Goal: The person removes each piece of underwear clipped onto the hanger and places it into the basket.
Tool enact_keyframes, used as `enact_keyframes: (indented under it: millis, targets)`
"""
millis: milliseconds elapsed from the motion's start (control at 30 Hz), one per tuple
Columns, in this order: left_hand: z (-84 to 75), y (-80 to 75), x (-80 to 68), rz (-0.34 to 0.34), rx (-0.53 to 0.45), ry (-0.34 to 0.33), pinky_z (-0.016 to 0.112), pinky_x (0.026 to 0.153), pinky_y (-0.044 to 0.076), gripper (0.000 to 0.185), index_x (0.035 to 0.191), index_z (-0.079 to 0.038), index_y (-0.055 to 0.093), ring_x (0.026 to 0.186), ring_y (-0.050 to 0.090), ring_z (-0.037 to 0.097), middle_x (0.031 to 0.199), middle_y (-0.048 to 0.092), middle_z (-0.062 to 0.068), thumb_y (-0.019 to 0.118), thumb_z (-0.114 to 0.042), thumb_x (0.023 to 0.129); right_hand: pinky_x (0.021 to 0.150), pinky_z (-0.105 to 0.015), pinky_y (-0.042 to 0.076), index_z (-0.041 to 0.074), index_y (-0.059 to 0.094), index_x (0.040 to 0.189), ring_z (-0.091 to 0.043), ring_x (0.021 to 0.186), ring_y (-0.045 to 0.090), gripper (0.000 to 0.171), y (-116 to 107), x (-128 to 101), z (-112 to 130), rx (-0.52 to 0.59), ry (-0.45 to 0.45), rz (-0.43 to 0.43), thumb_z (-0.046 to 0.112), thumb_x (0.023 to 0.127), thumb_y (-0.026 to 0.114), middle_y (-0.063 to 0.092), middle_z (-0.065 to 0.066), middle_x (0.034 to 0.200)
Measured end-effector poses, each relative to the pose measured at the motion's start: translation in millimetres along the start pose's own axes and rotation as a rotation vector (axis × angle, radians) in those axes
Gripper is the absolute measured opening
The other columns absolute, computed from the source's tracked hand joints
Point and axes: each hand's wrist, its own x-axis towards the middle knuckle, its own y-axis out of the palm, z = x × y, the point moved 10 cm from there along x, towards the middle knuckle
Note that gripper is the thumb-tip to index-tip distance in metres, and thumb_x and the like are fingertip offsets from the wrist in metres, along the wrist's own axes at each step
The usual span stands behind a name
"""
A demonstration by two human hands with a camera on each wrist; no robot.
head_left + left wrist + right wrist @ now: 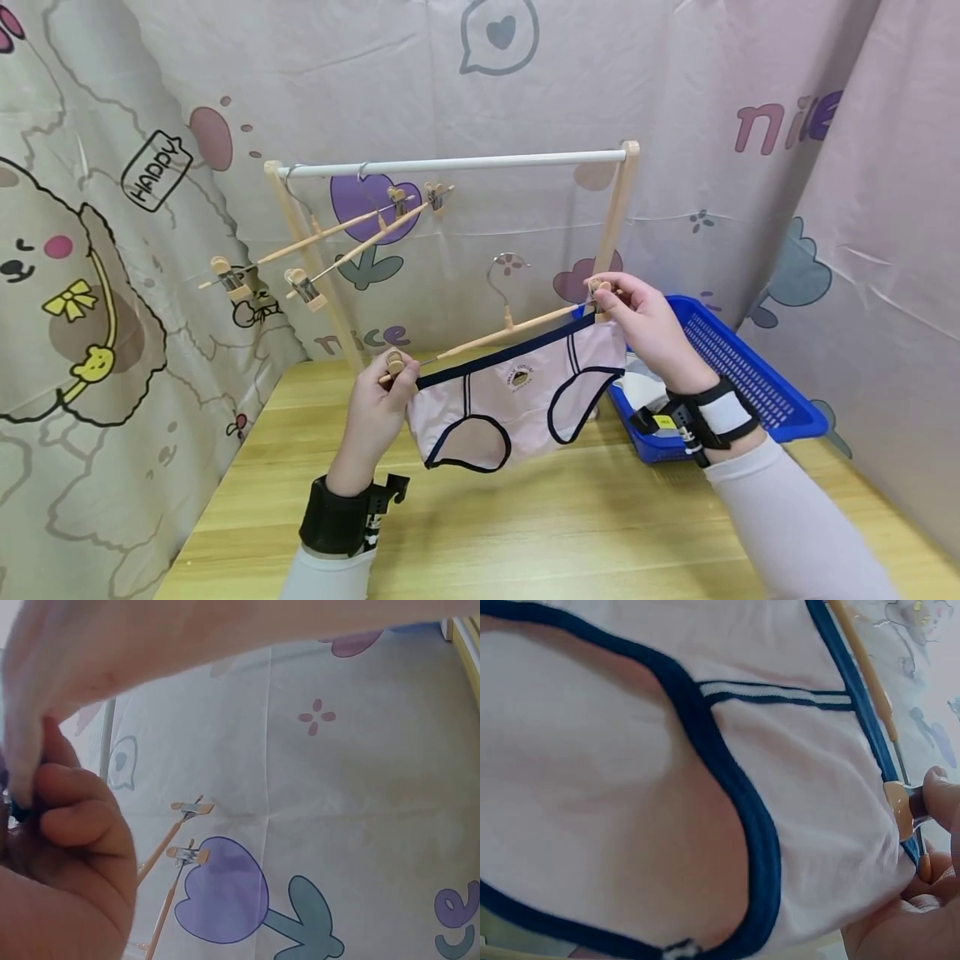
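Note:
Pale pink underpants [517, 408] with navy trim hang along a wooden clip hanger [480, 340] held up in front of the rack. At the hanger's left end, my left hand [378, 412] pinches the wooden clip [395, 362] by the waistband's corner. My right hand [651, 333] pinches the clip at the other end; up close in the right wrist view, that clip [900, 811] sits over the navy waistband. The hanger tilts, its right end higher, and its metal hook [495, 279] is free of the bar. Fingers hide what the left clip bites on.
A rack with a white bar [457, 162] stands behind, carrying two clip hangers [322, 237] at its left. On the right, a blue basket [750, 375] with cloth items sits on the wooden table [525, 533]. Printed curtains [480, 92] surround the table.

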Motion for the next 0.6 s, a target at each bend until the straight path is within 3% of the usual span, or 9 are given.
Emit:
enact_keyframes:
  millis: [200, 333, 467, 600]
  targets:
    - [5.4, -0.8, 1.1, 0.005, 0.024, -0.079, 0.022, 0.055, 0.037, 0.014, 0.097, 0.001, 0.059, 0.063, 0.044, 0.008, 0.078, 0.047, 0.000, 0.059, -0.012, 0.100, 0.083, -0.016, 0.047, 0.002, 0.058, 0.137, -0.018, 0.101, 0.051, 0.044, -1, -5, 1, 0.017, -0.003, -0.029, 0.036, 0.109, 0.052, 0.059, -0.001, 0.112]
    - [7.1, -1.8, 1.2, -0.010, 0.086, -0.107, 0.025, 0.072, 0.045, 0.020, 0.111, 0.000, 0.060, 0.081, 0.055, 0.014, 0.098, 0.061, 0.010, 0.059, -0.017, 0.100, 0.078, -0.015, 0.047, 0.003, 0.060, 0.135, -0.016, 0.097, 0.051, 0.043, -3, -9, 3, -0.006, -0.021, -0.062, 0.036, 0.108, 0.053, 0.060, 0.000, 0.111]
    - [2.6, -1.2, -1.0, -0.033, 0.218, -0.093, 0.039, 0.089, 0.046, 0.036, 0.130, -0.003, 0.057, 0.104, 0.058, 0.026, 0.121, 0.066, 0.014, 0.063, -0.023, 0.100, 0.070, -0.017, 0.045, 0.005, 0.061, 0.134, -0.015, 0.089, 0.050, 0.042, -4, -14, 7, -0.052, -0.047, -0.101, 0.036, 0.107, 0.055, 0.058, 0.000, 0.103]
    - [-6.6, 0.5, -4.7, -0.076, 0.350, -0.028, 0.054, 0.104, 0.041, 0.050, 0.139, -0.003, 0.054, 0.128, 0.050, 0.036, 0.137, 0.060, 0.015, 0.068, -0.028, 0.098, 0.066, -0.020, 0.043, 0.005, 0.063, 0.133, -0.014, 0.084, 0.050, 0.039, -3, -19, 10, -0.075, -0.069, -0.134, 0.034, 0.107, 0.057, 0.058, 0.002, 0.100]
